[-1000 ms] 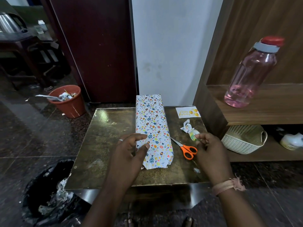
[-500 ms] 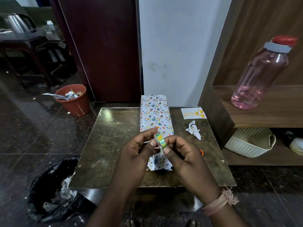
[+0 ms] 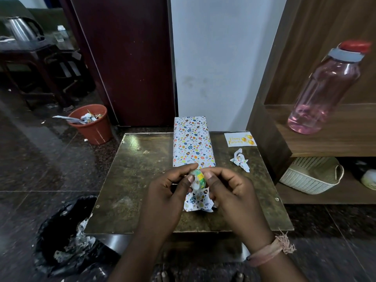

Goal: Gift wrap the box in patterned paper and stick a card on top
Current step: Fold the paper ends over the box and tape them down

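Observation:
A long box wrapped in white patterned paper point(image 3: 192, 141) lies lengthwise on the small brown table point(image 3: 132, 180). Its near end is loosely folded, with paper flaps sticking out below my hands. A small roll of colourful tape point(image 3: 198, 179) is held just above that near end. My left hand point(image 3: 169, 192) pinches the roll between thumb and fingers from the left. From the right, my right hand point(image 3: 227, 190) pinches it too. A white birthday card point(image 3: 240, 139) with gold balloons lies at the table's far right corner.
A crumpled paper scrap point(image 3: 240, 160) lies right of the box. An orange bin point(image 3: 91, 124) stands on the floor far left, a black rubbish bag point(image 3: 67, 235) near left. A wooden shelf on the right holds a pink bottle point(image 3: 325, 90) and a white basket point(image 3: 311, 175).
My right hand brought the tape roll from the table's right side to the middle, and my left hand left the box to join it. The scissors are now hidden behind my hands.

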{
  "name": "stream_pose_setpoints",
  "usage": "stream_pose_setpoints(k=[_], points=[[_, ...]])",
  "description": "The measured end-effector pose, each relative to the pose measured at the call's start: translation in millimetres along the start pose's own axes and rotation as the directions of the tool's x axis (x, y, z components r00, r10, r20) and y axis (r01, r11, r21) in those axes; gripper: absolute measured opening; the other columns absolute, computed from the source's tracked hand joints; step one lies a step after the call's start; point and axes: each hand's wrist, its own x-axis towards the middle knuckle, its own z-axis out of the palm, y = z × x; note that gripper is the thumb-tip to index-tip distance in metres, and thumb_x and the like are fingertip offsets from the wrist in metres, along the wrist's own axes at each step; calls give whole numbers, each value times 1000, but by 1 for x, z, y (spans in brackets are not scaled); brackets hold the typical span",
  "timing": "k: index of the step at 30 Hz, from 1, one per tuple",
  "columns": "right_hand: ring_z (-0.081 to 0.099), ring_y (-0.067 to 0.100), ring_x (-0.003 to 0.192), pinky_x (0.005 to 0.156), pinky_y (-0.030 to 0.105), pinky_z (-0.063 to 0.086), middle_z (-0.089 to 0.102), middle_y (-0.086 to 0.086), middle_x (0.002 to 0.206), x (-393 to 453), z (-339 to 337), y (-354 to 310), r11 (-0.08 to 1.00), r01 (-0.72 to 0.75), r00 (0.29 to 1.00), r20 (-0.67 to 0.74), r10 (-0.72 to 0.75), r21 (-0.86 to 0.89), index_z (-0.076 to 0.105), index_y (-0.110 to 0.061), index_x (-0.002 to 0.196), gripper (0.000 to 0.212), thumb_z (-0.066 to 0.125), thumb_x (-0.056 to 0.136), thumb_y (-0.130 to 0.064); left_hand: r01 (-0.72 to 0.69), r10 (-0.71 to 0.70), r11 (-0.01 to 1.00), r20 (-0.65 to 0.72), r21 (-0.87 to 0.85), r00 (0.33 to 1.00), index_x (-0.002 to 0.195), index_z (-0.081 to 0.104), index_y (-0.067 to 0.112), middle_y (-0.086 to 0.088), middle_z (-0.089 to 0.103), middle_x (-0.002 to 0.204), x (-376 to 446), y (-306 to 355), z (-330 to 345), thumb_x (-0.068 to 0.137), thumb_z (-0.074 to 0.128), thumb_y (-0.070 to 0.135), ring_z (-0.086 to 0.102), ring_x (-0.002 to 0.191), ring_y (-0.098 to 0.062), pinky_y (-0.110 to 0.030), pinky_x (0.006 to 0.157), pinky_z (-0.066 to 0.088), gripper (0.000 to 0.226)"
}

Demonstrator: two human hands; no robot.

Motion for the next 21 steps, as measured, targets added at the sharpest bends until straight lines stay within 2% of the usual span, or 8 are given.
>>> stream_pose_setpoints(k=[3, 6, 8, 11, 13, 16, 18, 21], points=[[59, -1, 60, 60, 16, 46, 66, -12, 62, 2, -3, -1, 1000, -23, 999, -30, 23, 1, 78, -12, 92, 9, 69, 94, -12, -44, 43, 996, 11, 74, 999, 114, 76, 32, 15, 77, 99, -2, 2, 2, 96, 69, 9, 72, 86, -4, -14, 71, 50, 30], [55, 4, 56, 56, 19, 46, 66, -8, 61, 3, -6, -2, 999, -51, 998, -47, 52, 14, 77, -12, 86, 7, 73, 91, -13, -46, 46, 997, 8, 69, 999, 112, 76, 33, 12, 76, 97, -3, 1, 3, 95, 70, 9, 73, 84, -10, -20, 71, 52, 30], [56, 7, 56, 56, 20, 47, 66, -6, 62, 3, -6, -2, 999, -49, 998, -48, 50, 13, 77, -13, 85, 7, 74, 90, -13, -62, 61, 997, 9, 56, 998, 116, 75, 31, 9, 75, 104, -2, 0, 2, 94, 72, 7, 72, 93, -10, -27, 80, 55, 33], [56, 6, 54, 55, 19, 46, 66, -5, 62, 2, -5, -2, 999, -35, 999, -17, 35, 7, 76, -10, 86, 6, 73, 90, -11, -152, 149, 987, 49, 51, 988, 127, 71, 26, 6, 69, 127, -1, -1, 0, 90, 70, -4, 64, 123, -15, -32, 103, 49, 48], [57, 7, 54, 55, 19, 46, 66, -5, 63, 1, -3, -1, 1000, -16, 1000, 2, 16, -17, 76, -12, 86, 6, 72, 91, -11, -62, 67, 997, 93, -50, 993, 125, 72, 24, 3, 74, 120, 0, 1, 1, 90, 66, -13, 69, 114, -14, -29, 96, 52, 52], [62, 9, 65, 63, 27, 50, 71, -3, 72, 1, -2, 0, 995, 36, 999, -12, -38, -96, 76, -16, 85, 8, 73, 91, -13, -5, 10, 999, 101, -49, 995, 115, 77, 26, 5, 78, 94, -2, 2, 2, 89, 66, -13, 71, 84, -7, -20, 76, 52, 48], [66, 12, 73, 69, 34, 52, 72, -4, 78, 2, -2, 1, 987, 72, 996, -38, -78, -142, 76, -18, 84, 8, 74, 91, -15, 10, -4, 998, 107, -61, 994, 115, 77, 25, 5, 79, 98, -2, 4, 1, 89, 63, -14, 72, 86, -8, -22, 75, 54, 49], [50, 10, 55, 57, 29, 42, 61, -7, 62, 2, -3, -1, 999, -24, 996, -90, 28, 42, 75, -18, 83, 7, 75, 87, -24, 102, -68, 973, 165, -206, 984, 120, 76, 26, -4, 76, 112, -2, 8, -2, 87, 54, -4, 72, 84, -22, -33, 67, 58, 51]])
